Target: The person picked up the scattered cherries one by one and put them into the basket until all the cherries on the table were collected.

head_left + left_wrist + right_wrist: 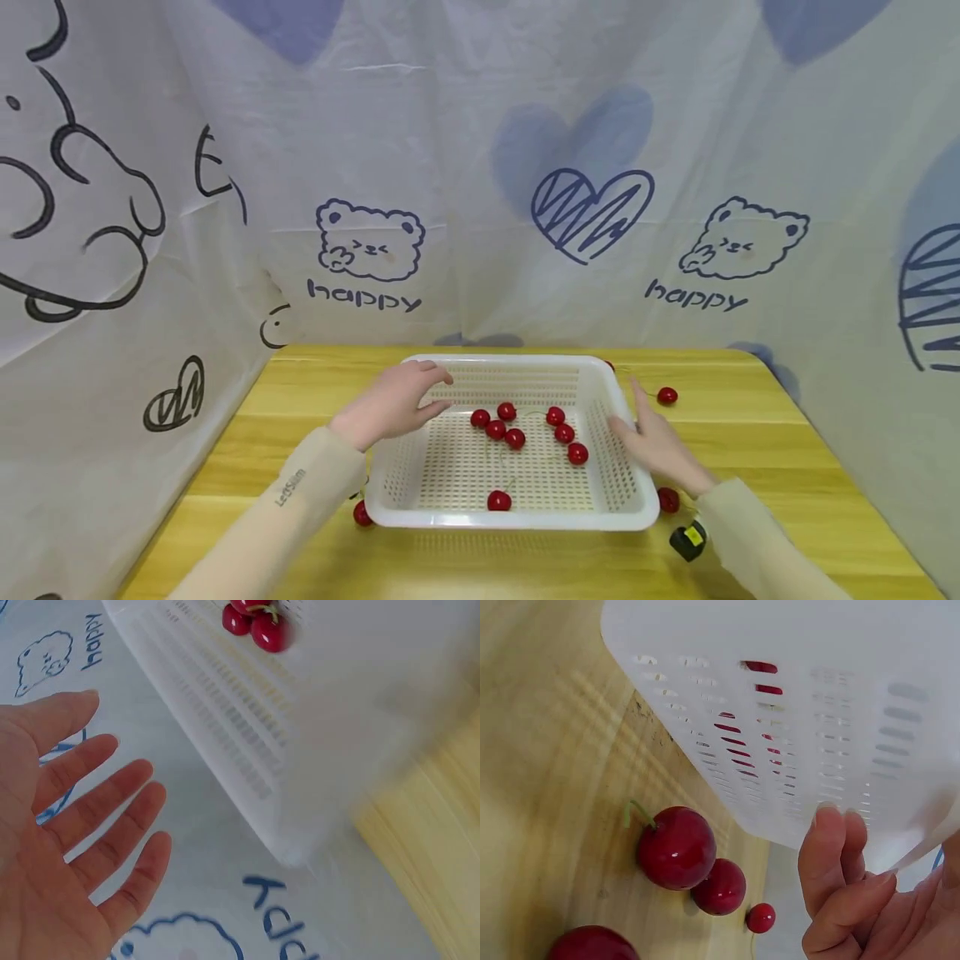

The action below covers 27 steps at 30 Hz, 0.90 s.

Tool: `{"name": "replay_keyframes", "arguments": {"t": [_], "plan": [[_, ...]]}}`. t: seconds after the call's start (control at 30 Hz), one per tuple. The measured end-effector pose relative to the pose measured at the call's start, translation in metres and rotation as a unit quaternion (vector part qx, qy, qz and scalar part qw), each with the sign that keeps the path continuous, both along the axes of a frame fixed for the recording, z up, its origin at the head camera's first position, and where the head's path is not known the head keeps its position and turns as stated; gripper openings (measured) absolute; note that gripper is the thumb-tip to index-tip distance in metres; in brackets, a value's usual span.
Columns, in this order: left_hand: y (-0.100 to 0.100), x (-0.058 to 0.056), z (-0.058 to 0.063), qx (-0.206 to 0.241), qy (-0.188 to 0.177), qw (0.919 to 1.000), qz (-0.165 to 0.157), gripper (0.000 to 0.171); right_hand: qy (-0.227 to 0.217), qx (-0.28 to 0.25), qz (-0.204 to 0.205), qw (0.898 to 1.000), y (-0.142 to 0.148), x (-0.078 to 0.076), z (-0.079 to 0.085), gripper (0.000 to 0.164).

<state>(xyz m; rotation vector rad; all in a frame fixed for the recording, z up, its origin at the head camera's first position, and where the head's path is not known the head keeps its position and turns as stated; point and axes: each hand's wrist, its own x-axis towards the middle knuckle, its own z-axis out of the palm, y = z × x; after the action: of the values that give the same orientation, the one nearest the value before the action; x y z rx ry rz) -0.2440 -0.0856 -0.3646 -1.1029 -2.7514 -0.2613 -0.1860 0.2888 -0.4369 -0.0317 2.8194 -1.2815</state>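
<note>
A white slotted plastic basket [517, 521] stands on the table with several red cherries [495, 429] lying on its bottom. My left hand [397, 402] hovers over the basket's left rim; its fingers are spread and hold nothing, as the left wrist view shows beside the basket [225, 727]. At the right rim, my right hand [654, 442] has its thumb over the inner side and its fingers outside. Those fingers [832, 855] are bent near the outer wall of the basket [705, 682] in the right wrist view. How firmly they grip is hard to see.
Loose cherries lie outside the basket: one at the left front [362, 513], others on the right, including a far one [667, 396] and a near one [669, 500]. A small black item with a yellow label [688, 540] sits by my right sleeve. A printed cloth [480, 275] hangs behind.
</note>
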Motion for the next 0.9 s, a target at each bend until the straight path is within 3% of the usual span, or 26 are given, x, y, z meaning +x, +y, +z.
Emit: {"name": "replay_keyframes", "arguments": {"t": [0.23,0.43,0.5,0.73,0.9], "plan": [[-0.031,0.026,-0.014,0.022,0.033,0.9988,0.028,0.031,-0.018,-0.015,-0.006,1.0,0.004,0.016,0.008,0.084],[-0.052,0.041,-0.033,0.06,0.018,0.9918,0.112,0.052,-0.019,-0.028,0.031,0.999,0.007,0.031,0.011,0.081],[-0.056,0.043,-0.037,0.072,-0.003,0.9881,0.136,0.054,-0.015,-0.039,0.047,0.998,0.008,0.036,0.011,0.081],[-0.062,0.049,-0.043,0.091,-0.136,0.9676,0.193,0.031,-0.012,-0.109,0.108,0.988,0.011,0.038,0.01,0.074],[-0.063,0.046,-0.045,0.112,-0.159,0.9613,0.195,0.028,-0.02,-0.121,0.09,0.988,0.009,0.035,0.009,0.07]]}}
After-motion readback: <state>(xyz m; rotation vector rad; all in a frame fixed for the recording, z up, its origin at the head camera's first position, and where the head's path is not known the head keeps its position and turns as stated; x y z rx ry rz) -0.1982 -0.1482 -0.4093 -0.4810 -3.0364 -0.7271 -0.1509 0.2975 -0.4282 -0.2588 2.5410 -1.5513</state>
